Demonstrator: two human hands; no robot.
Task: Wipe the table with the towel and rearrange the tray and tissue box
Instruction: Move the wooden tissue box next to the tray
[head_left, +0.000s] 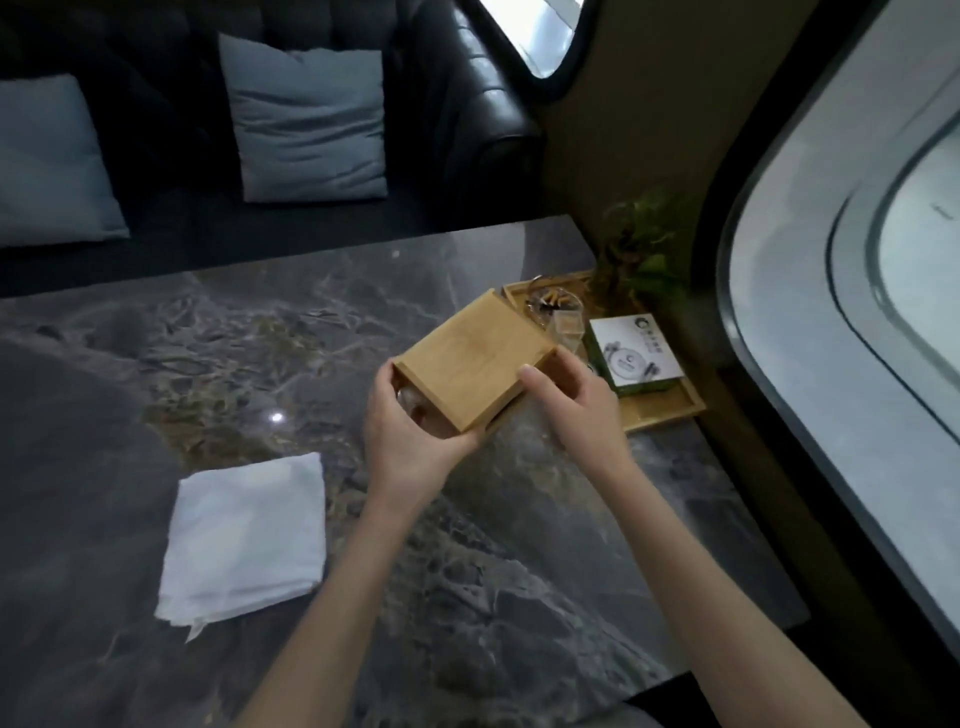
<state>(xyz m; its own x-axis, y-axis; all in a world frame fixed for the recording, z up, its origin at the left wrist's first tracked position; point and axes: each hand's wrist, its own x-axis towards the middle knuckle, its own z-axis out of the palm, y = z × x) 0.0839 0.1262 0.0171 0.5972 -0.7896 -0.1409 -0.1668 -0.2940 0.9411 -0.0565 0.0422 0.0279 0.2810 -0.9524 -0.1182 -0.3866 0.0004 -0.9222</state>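
A wooden tissue box (470, 361) is held tilted just above the dark marble table (249, 332), a little left of the wooden tray (660, 413). My left hand (402, 434) grips its near left corner from below, where white tissue shows. My right hand (569, 397) holds its right side with the thumb on top. A folded white towel (247, 535) lies flat on the table at the near left, apart from both hands. The tray sits by the window wall.
On the tray stand a white and green carton (635, 356), a glass container (553, 306) and a small potted plant (636, 249). A dark sofa with two grey-blue cushions (306, 117) runs behind the table. A curved window (857, 312) lies to the right.
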